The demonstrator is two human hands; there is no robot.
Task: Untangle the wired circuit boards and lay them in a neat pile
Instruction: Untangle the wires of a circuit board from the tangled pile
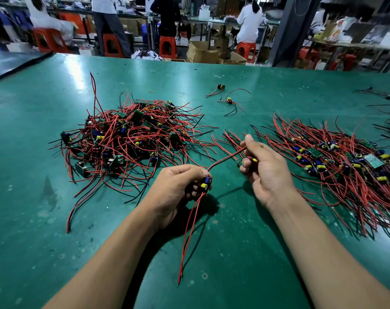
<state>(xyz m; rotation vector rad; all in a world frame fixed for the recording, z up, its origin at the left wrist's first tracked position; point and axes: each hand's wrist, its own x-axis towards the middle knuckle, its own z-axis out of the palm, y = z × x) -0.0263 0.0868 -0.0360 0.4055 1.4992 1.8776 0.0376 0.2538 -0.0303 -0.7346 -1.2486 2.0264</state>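
Both sets of fingers are clamped: left hand [178,186] on near board [206,183], right hand [265,172] on far board [239,162].

Both forearms are observed bare, entering from the lower edge and converging toward the middle. The left forearm [104,259] is angled up and to the right. The left hand [178,188] is presented back-up with the fingers curled under, and a wired board [205,183] is gripped at the fingertips. The right forearm [327,248] is angled up and to the left. The right hand [267,172] is held farther forward, its fingers curled round a second wired board [239,162], with one digit raised above the rest. The hands are held near each other, not touching.
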